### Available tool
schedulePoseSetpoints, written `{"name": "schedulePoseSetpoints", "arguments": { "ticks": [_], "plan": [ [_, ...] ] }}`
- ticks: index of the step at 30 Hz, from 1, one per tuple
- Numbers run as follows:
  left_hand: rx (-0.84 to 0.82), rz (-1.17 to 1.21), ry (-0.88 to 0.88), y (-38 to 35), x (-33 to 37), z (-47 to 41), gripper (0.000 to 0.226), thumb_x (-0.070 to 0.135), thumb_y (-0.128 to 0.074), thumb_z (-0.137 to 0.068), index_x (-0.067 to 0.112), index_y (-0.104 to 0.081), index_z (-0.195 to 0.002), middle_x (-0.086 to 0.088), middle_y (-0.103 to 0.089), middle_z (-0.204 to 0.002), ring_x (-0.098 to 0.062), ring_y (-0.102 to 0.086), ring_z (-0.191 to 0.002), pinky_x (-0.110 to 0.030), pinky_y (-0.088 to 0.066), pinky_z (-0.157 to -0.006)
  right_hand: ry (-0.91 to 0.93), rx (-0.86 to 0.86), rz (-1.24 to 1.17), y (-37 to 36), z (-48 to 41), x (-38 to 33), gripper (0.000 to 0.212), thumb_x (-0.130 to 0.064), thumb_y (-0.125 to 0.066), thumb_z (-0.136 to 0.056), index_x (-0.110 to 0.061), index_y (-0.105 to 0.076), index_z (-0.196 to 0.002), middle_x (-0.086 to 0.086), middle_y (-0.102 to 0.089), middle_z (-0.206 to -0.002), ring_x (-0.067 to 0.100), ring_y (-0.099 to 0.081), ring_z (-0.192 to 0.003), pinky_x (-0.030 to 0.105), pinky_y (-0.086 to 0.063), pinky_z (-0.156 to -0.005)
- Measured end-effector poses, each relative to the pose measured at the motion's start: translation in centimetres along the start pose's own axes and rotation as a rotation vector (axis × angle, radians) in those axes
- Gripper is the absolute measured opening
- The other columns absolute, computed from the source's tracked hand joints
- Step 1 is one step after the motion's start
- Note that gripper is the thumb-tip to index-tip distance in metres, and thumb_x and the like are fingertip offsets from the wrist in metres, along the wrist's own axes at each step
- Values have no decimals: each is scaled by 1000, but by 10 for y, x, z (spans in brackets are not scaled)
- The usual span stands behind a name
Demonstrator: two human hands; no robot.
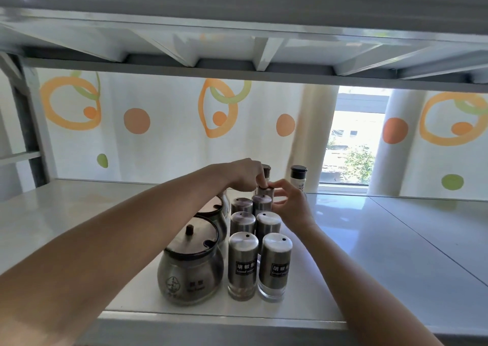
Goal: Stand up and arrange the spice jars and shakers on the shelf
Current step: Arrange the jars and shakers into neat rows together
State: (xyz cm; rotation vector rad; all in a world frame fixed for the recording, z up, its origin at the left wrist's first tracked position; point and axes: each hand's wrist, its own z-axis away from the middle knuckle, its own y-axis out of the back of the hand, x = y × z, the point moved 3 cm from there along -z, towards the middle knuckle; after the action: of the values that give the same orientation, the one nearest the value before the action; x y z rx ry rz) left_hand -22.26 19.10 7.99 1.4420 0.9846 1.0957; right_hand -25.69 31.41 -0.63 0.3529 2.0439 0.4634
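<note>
Both left hand point(245, 174) and right hand point(290, 205) on rear shaker point(264, 189), broad shelf point(396, 240) rightward

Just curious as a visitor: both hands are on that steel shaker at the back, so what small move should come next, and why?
Probably settle the shaker upright in line behind the right-hand row, then let go. The left hand and right hand both pinch it near its top, and six shakers already stand in two neat rows in front of it.

Shakers point(243, 264) are lined up in two columns on the shelf point(396, 253), rear shaker point(264, 190) at the back; two lidded jars point(190, 269) are set just left, a capped bottle point(298, 178) behind right.
</note>
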Motion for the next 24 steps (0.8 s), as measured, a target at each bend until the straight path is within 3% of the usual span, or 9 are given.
{"name": "schedulePoseSetpoints", "arguments": {
  "ticks": [3, 7, 9, 12, 14, 16, 19, 21, 24],
  "plan": [
    [15, -11, 35, 2, -10, 2, 56, -10, -36, -84, 17, -63, -125, -6, -58, -134, -21, -54, -123, -26, -43, -99, 15, -30, 29, -9, -11, 3, 45, -10, -76, -66, -50, -59, -80, -4, -73, -94, 15, -70, -86, 47, -56, -81],
    [26, -9, 55, 3, -21, 9, 55, -11, -37, -84, 14, -63, -125, -6, -60, -133, -20, -54, -123, -28, -44, -101, -15, -130, 62, -13, -22, -6, 40, 9, -60, -75, -24, -66, -97, 0, -66, -87, 19, -64, -86, 41, -53, -82],
    [23, -8, 65, 3, -25, 10, 55, -11, -37, -84, 14, -62, -126, -5, -59, -134, -19, -53, -124, -27, -43, -100, -21, -183, 54, -11, -27, -10, 36, 10, -56, -78, -18, -69, -95, 7, -68, -88, 27, -66, -88, 40, -53, -80],
    [24, -8, 68, 3, -25, 12, 53, -9, -37, -86, 14, -62, -126, -5, -59, -133, -20, -53, -123, -27, -43, -100, -3, -230, 68, -8, -38, -15, 20, -7, -66, -82, -26, -71, -78, 12, -73, -96, 31, -70, -91, 47, -54, -88],
    [28, -9, 70, 3, -24, 14, 52, -9, -38, -86, 14, -62, -126, -6, -60, -132, -20, -54, -122, -28, -44, -99, 4, -264, 124, -6, -42, -22, 10, -19, -67, -84, -20, -71, -74, 8, -72, -83, 25, -68, -83, 44, -53, -87],
    [32, -17, 74, 4, -24, 13, 52, -8, -38, -86, 15, -62, -126, -6, -60, -132, -21, -55, -121, -28, -45, -99, 0, -286, 173, -5, -47, -26, 23, -27, -65, -85, -11, -69, -69, 14, -70, -77, 29, -66, -78, 44, -52, -85],
    [33, -32, 79, 5, -25, 14, 51, -8, -38, -86, 15, -63, -125, -7, -61, -131, -21, -56, -119, -30, -47, -99, 1, -346, 164, -7, -51, -32, 42, -32, -66, -84, 11, -65, -84, 31, -68, -90, 30, -64, -75, 50, -51, -88],
    [33, -40, 82, 6, -27, 17, 51, -8, -38, -86, 15, -64, -124, -7, -61, -130, -21, -56, -118, -30, -47, -99, 2, -368, 141, -9, -51, -36, 46, -32, -68, -81, 14, -65, -87, 34, -66, -94, 23, -57, -73, 43, -52, -81],
    [30, -48, 81, 6, -29, 19, 48, -7, -41, -87, 14, -65, -122, -8, -62, -129, -21, -57, -117, -30, -48, -97, 4, -377, 141, -12, -51, -40, 49, -35, -70, -80, 14, -64, -85, 37, -62, -95, 20, -49, -71, 32, -37, -67]
  ]
}}
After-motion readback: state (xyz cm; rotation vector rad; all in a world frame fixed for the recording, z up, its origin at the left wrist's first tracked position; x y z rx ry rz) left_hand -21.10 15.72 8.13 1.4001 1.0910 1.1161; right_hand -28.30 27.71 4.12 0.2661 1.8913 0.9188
